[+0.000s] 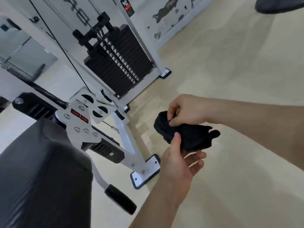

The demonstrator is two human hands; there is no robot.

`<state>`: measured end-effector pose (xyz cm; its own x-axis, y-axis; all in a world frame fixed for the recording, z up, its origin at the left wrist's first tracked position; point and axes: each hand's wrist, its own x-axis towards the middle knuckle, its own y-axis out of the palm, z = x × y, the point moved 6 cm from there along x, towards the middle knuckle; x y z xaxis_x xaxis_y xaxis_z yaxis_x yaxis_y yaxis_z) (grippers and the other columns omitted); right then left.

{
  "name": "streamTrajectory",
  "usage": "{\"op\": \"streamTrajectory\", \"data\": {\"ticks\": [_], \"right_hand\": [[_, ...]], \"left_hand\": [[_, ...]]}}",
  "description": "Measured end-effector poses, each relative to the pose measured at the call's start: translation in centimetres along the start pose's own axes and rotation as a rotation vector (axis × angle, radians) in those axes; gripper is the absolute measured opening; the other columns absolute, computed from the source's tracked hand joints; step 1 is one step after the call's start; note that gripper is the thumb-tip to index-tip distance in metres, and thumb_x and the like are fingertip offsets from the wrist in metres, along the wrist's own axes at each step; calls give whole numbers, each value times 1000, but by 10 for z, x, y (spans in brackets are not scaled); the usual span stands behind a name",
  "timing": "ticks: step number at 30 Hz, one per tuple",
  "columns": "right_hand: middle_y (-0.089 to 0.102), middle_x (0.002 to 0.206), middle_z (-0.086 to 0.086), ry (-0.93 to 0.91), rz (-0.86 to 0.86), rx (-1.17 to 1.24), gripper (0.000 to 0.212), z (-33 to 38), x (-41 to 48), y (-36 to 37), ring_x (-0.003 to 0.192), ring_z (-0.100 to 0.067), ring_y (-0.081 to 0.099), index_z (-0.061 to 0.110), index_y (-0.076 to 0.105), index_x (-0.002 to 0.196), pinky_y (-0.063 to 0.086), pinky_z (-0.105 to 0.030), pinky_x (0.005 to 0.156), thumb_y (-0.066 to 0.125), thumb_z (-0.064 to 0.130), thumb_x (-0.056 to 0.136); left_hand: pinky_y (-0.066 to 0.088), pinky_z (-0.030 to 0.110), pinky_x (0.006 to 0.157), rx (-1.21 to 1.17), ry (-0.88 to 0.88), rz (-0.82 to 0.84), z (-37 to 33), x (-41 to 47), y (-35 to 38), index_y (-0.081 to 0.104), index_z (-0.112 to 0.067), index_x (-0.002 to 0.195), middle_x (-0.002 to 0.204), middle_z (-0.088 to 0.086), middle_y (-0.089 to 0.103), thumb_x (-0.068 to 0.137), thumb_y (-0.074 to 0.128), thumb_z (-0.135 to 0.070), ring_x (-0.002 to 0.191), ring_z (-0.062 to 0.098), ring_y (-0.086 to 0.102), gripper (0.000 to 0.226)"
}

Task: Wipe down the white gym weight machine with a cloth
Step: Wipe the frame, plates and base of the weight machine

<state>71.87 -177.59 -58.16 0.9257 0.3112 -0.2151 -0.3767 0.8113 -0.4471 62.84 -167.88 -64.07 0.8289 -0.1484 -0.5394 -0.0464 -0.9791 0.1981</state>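
Note:
A black cloth, bunched up, hangs in the air between both hands, right of the machine. My left hand holds it from below, thumb on top and fingers underneath. My right hand pinches its upper edge with curled fingers. The white gym weight machine fills the left half of the view, with a white frame, a black weight stack, a silver bolted plate and a black cable. Neither hand touches the machine.
A dark padded seat fills the lower left. A lever with a black grip juts out beneath it. The machine's foot plate rests on a pale wooden floor. A dark shoe shows at the top right.

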Motion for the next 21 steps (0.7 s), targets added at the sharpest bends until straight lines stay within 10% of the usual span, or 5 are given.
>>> {"op": "streamTrajectory", "data": {"ticks": [4, 10, 17, 21], "right_hand": [[70, 81, -5, -87, 126, 107, 7, 15, 29, -6, 70, -20, 63, 20, 73, 78, 55, -32, 66, 76, 14, 80], [65, 69, 0, -188, 20, 924, 22, 28, 46, 61, 47, -1, 59, 20, 68, 79, 45, -12, 44, 60, 3, 90], [75, 78, 9, -198, 195, 1345, 25, 33, 55, 130, 73, -7, 72, 26, 73, 83, 54, -19, 57, 61, 5, 91], [76, 91, 8, -256, 274, 1385, 37, 54, 57, 138, 93, -19, 72, 35, 77, 87, 60, -35, 77, 53, 8, 94]], "left_hand": [[50, 25, 57, 36, 118, -60, -28, 8, 10, 65, -7, 100, 70, 6, 62, 102, 44, -34, 62, 18, 63, 34], [54, 28, 54, 378, 257, -474, -75, -17, -32, 59, 3, 101, 65, 8, 61, 97, 48, -18, 54, 18, 60, 24], [37, 29, 60, 2004, 180, -993, -93, -69, -59, 37, -19, 89, 80, -4, 51, 98, 46, -32, 71, 18, 49, 19], [36, 31, 80, 2486, -120, -944, -100, -49, -50, 41, -7, 119, 106, 9, 45, 90, 52, -17, 95, 23, 40, 32]]}}
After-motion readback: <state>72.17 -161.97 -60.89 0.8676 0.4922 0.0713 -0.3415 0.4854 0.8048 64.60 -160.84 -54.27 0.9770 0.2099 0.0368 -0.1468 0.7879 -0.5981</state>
